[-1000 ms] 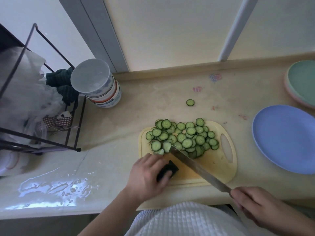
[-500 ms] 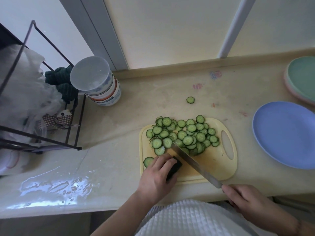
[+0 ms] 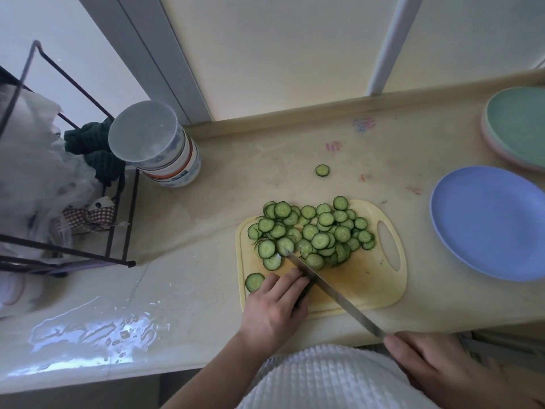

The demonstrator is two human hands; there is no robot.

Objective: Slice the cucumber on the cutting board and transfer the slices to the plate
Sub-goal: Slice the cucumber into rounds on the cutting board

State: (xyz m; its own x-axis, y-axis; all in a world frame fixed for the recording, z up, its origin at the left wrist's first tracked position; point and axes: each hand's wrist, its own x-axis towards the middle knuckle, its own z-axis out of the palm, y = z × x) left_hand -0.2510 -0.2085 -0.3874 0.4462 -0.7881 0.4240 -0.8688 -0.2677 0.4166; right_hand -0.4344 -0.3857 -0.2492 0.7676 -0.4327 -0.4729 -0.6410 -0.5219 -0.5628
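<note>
A pale yellow cutting board (image 3: 365, 278) lies near the counter's front edge, with a heap of several cucumber slices (image 3: 312, 231) on its far half. My left hand (image 3: 274, 308) grips the short dark cucumber end (image 3: 303, 293) on the board's near left part; most of that piece is hidden under my fingers. My right hand (image 3: 442, 367) holds a long knife (image 3: 333, 293) by its handle, the blade lying right beside my left fingertips with its tip at the slice heap. One slice (image 3: 254, 281) sits at the board's left edge. The blue plate (image 3: 489, 222) lies bare at the right.
A stray slice (image 3: 322, 170) lies on the counter behind the board. A stack of green and pink plates (image 3: 516, 125) is at the far right. A stack of bowls (image 3: 159, 149) and a black wire rack (image 3: 67, 225) with bags stand at the left. Water wets the counter's near left.
My left hand has slid right along the board with the cucumber end, uncovering a fresh slice at the board's left edge. The knife has moved with it and the blade now meets my fingertips.
</note>
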